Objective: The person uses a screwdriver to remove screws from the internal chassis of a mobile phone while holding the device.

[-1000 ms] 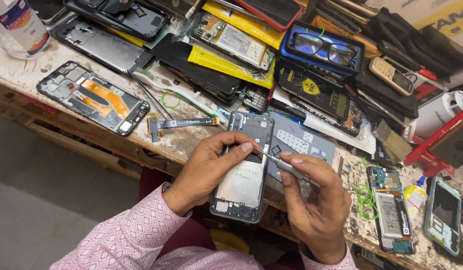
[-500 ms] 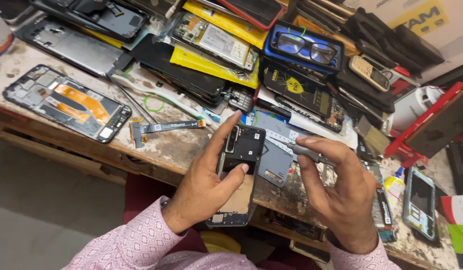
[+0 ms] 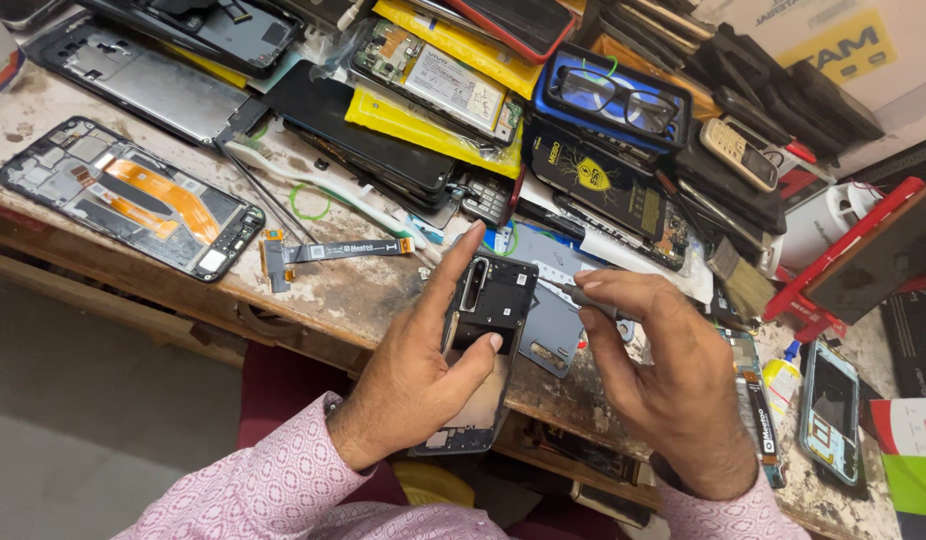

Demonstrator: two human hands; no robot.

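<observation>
Left grip: the left hand clamps the opened phone frame, thumb across its black cover plate, forefinger up the left edge.
Right grip: the right hand pinches a slim screwdriver, tip towards the plate; the tip itself is probably just short of contact, hard to tell.
Where: the frame hangs over the worktop edge, tilted.
Doing it well: the thumb should pin the plate flat while the driver stays square to the screw.
Nearby: a loose flex cable lies just left.

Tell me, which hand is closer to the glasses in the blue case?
Right. The right hand sits just below the glasses, pinching a small tool. The left hand holds the opened phone farther to the left.
</observation>
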